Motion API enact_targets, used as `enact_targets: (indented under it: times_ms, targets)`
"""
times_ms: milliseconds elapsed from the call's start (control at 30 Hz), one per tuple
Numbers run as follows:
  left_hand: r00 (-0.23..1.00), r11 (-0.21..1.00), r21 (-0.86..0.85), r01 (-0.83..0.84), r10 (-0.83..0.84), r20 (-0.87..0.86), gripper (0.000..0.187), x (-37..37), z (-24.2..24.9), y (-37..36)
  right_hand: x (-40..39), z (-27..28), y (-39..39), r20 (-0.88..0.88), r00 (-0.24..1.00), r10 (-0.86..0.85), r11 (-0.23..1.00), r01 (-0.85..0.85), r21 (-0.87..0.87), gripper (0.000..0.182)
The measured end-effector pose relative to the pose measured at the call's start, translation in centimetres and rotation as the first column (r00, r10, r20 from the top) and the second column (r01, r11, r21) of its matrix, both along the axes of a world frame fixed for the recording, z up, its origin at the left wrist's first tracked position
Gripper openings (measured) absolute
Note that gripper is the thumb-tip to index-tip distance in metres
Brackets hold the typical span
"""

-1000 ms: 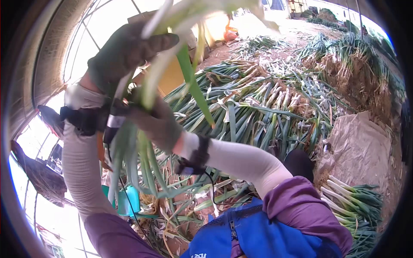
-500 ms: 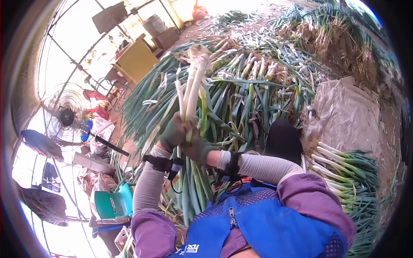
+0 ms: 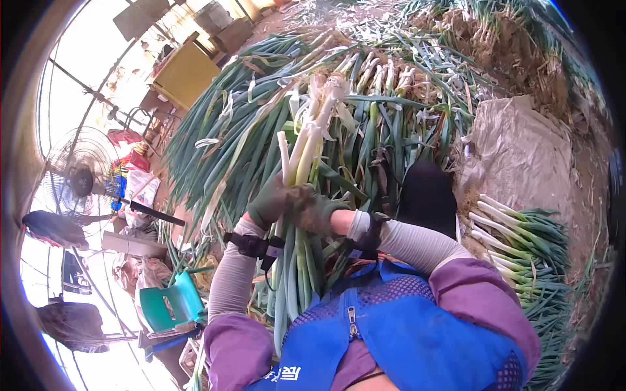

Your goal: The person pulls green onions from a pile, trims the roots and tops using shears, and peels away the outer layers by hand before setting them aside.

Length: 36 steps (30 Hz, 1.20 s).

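Observation:
A small bunch of large green onions (image 3: 304, 153) stands in front of my chest, with the rooty white ends up and the green leaves hanging to my lap. My left hand (image 3: 270, 199), in a dark glove, is closed around the stalks just below their white part. Against it, from the right, my right hand (image 3: 319, 214) is also gloved and closed on the stalks; its fingers are slightly blurred. Loose, papery skins hang near the roots. One shorter white stalk sticks out on the left of the bunch.
Ahead lies a big heap of green onions (image 3: 251, 107). To the right are a cloth sheet (image 3: 515, 153) and a row of cleaned green onions (image 3: 531, 260). On the left stand a fan (image 3: 81, 179) and a green plastic chair (image 3: 171, 303). My dark knee (image 3: 427, 202) is close by.
The bunch has tipped to the right and its root end sits lower. Both hands stay around the stalks, slightly shifted. The view has moved a little.

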<state>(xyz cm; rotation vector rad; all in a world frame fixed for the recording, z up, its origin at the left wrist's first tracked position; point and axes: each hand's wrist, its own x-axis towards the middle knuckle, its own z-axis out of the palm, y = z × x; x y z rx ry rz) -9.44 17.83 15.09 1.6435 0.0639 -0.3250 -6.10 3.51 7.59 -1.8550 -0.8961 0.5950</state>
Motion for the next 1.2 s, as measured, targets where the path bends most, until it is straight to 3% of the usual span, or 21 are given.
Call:
enact_targets:
  times_ms: [67, 100, 167, 233, 267, 333, 367, 400, 467, 500, 600, 667, 733, 767, 833, 900, 967, 1033, 1067, 1167, 1200]
  targets:
    - [0.998, 0.988, 0.15, -0.038, 0.03, 0.055, 0.042, 0.2, 0.6, -1.0, -0.3, 2.1, -1.3, 0.012, 0.992, 0.124, 0.992, -0.124, -0.014, 0.051]
    - [0.998, 0.984, 0.162, -0.068, 0.065, 0.025, 0.04, 0.3, 0.8, -0.8, -0.2, 5.6, -2.7, -0.068, 0.987, 0.144, 0.953, -0.157, -0.258, 0.053]
    - [0.99, 0.973, 0.191, -0.128, 0.137, -0.035, 0.036, -0.1, 1.4, 0.3, 3.0, 0.2, -2.4, -0.242, 0.952, 0.186, 0.979, -0.199, -0.034, 0.065]
    - [0.987, 0.965, 0.207, -0.159, 0.164, -0.004, 0.034, -1.3, 2.3, 0.8, 4.6, 2.0, -5.1, -0.07, 0.992, -0.104, 0.99, 0.11, 0.093, 0.083]
    - [0.984, 0.961, 0.213, -0.177, 0.178, 0.015, 0.032, -1.9, 2.7, 1.1, 4.8, 6.0, -7.4, 0.168, 0.889, -0.426, 0.9, 0.396, 0.184, 0.095]
    - [0.994, 0.968, 0.246, -0.06, 0.036, 0.099, 0.037, -2.5, 2.8, 2.0, 7.6, 5.1, -7.9, 0.5, 0.558, -0.662, 0.723, 0.65, 0.233, 0.104]
    - [0.977, 0.957, 0.289, 0.021, -0.081, 0.197, 0.039, -2.7, 2.7, 2.2, 8.5, 5.0, -7.4, 0.483, 0.551, -0.681, 0.723, 0.613, 0.319, 0.094]
    - [0.993, 0.986, 0.165, 0.035, -0.053, 0.107, 0.04, -2.6, 2.9, 1.6, 9.3, 5.0, -6.5, 0.464, 0.545, -0.699, 0.714, 0.571, 0.405, 0.083]
    - [0.999, 0.999, 0.029, 0.042, -0.042, 0.01, 0.043, -2.4, 3.2, 0.0, 11.0, 4.0, -3.8, 0.182, 0.769, -0.612, 0.724, 0.452, 0.521, 0.071]
    - [0.998, 0.998, 0.016, 0.058, -0.058, 0.01, 0.044, -2.4, 3.1, -0.9, 12.1, 2.4, -1.8, -0.087, 0.907, -0.412, 0.726, 0.384, 0.571, 0.067]
    - [0.993, 0.993, -0.004, 0.114, -0.114, -0.006, 0.049, -2.0, 2.9, -1.9, 16.0, -2.2, 0.5, -0.228, 0.968, 0.102, 0.422, 0.165, 0.891, 0.045]
    - [0.986, 0.986, 0.002, 0.168, -0.168, -0.013, 0.051, -2.3, 2.2, -2.4, 18.6, -2.5, -0.6, -0.201, 0.96, 0.195, 0.327, 0.129, 0.936, 0.041]
    - [0.987, 0.987, 0.05, 0.149, -0.146, -0.065, 0.057, -3.2, 3.9, -4.0, 22.7, -1.3, -4.0, -0.153, 0.977, -0.147, 0.499, 0.207, 0.842, 0.037]
    - [0.988, 0.988, 0.068, 0.141, -0.136, -0.078, 0.058, -3.7, 4.0, -4.0, 25.0, -0.3, -6.6, 0.097, 0.848, -0.521, 0.708, 0.366, 0.604, 0.036]
    - [0.981, 0.96, 0.201, 0.194, -0.187, -0.055, 0.062, -4.3, 3.4, -2.7, 29.4, 1.4, -12.9, 0.5, 0.53, -0.685, 0.685, 0.702, 0.195, 0.032]
    - [0.993, 0.988, 0.125, 0.091, -0.081, -0.086, 0.061, -6.6, 2.6, -1.8, 32.6, 3.1, -19.2, 0.643, 0.417, -0.642, 0.585, 0.809, 0.06, 0.029]
    - [0.996, 0.994, 0.11, 0.006, 0.004, -0.087, 0.053, -7.3, 1.8, -1.3, 33.2, 5.7, -23.0, 0.658, 0.413, -0.63, 0.616, 0.781, 0.099, 0.026]
    - [0.991, 0.976, 0.218, 0.006, 0.023, -0.13, 0.047, -6.4, 0.9, -2.2, 31.5, 7.3, -21.7, 0.594, 0.538, -0.598, 0.769, 0.595, 0.236, 0.023]
    - [0.989, 0.96, 0.279, 0.018, 0.023, -0.146, 0.044, -5.5, 0.8, -2.6, 30.4, 7.7, -20.3, 0.438, 0.676, -0.592, 0.806, 0.491, 0.331, 0.022]
    - [0.994, 0.946, 0.311, -0.09, 0.103, -0.024, 0.044, -3.6, -1.9, -2.7, 22.8, 4.7, -13.4, 0.89, 0.356, -0.286, 0.942, 0.277, 0.192, 0.018]
    - [0.993, 0.933, 0.34, -0.12, 0.12, 0.021, 0.044, -3.3, -2.9, -2.4, 17.7, 5.3, -11.5, 0.95, 0.311, -0.015, 0.961, 0.268, -0.072, 0.024]
